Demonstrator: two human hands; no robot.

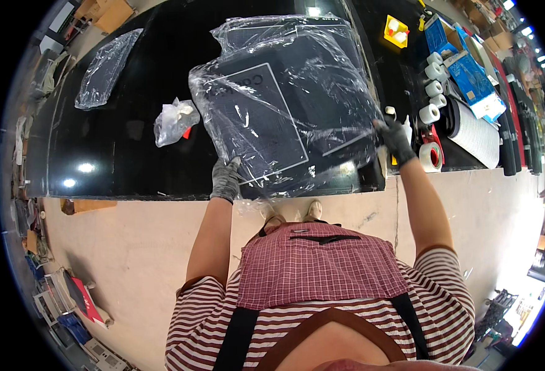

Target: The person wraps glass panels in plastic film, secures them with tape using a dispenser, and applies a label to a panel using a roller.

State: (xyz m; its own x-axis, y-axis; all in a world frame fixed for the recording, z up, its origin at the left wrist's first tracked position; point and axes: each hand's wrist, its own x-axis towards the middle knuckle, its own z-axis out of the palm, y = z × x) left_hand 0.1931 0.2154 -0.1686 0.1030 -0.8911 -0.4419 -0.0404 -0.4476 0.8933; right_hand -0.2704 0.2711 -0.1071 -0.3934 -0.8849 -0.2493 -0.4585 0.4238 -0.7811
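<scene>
A large dark mat (257, 123) with a pale border line and lettering lies inside loose clear plastic wrap (337, 80) on a glossy black table (130, 167). My left hand (225, 179), in a grey glove, is closed on the near left corner of the wrapped mat. At the right edge of the plastic, my right hand (397, 141), also gloved, grips the film with its fingers bent. Behind this, partly covered, lies another plastic-wrapped dark piece (272, 31). A crumpled clear plastic bag (175, 122) with a bit of red beside it rests to the left.
A folded plastic-wrapped piece (107, 69) lies at the far left. On the right stand several white tape rolls (434, 71), a red tape dispenser (431, 154), blue boxes (472, 77), a yellow tray (396, 32) and a grey roll of material (473, 133). The table's near edge runs before me.
</scene>
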